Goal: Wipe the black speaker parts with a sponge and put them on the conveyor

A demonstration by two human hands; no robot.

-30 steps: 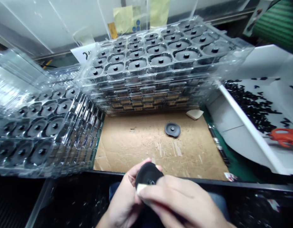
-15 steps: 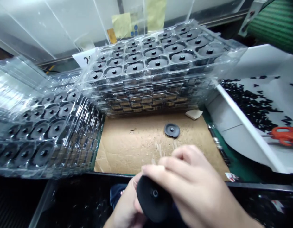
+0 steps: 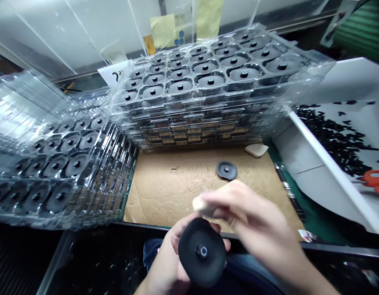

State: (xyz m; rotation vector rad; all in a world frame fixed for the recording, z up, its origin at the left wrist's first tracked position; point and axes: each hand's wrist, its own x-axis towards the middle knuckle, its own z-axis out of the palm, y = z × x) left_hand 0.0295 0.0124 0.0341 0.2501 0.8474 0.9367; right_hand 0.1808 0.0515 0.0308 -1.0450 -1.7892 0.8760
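Fingers [image 3: 223, 244] of the left hand [image 3: 166, 264] are curled behind the black disc [image 3: 201, 252], supporting it with its hub facing up toward the camera. The disc is held above the dark bench edge [image 3: 94, 230], clear of the cardboard sheet [image 3: 164, 196]. The right hand [image 3: 253, 215] is raised and blurred by motion, just beside the disc and not touching it. A small pale pad [image 3: 199, 203] appears at its fingertips; whether those fingers are closed on it cannot be determined.

Caution: the disc is supported from one side only. A relaxed left-hand grip or a stray contact from the moving right hand could cause it to slip and fall past the bench edge. The right hand could also strike the second disc [image 3: 226, 170] on the cardboard, or the clear plastic trays [image 3: 189, 108] stacked beyond, if its swing goes too far. Both forearms enter from the bottom of the view.
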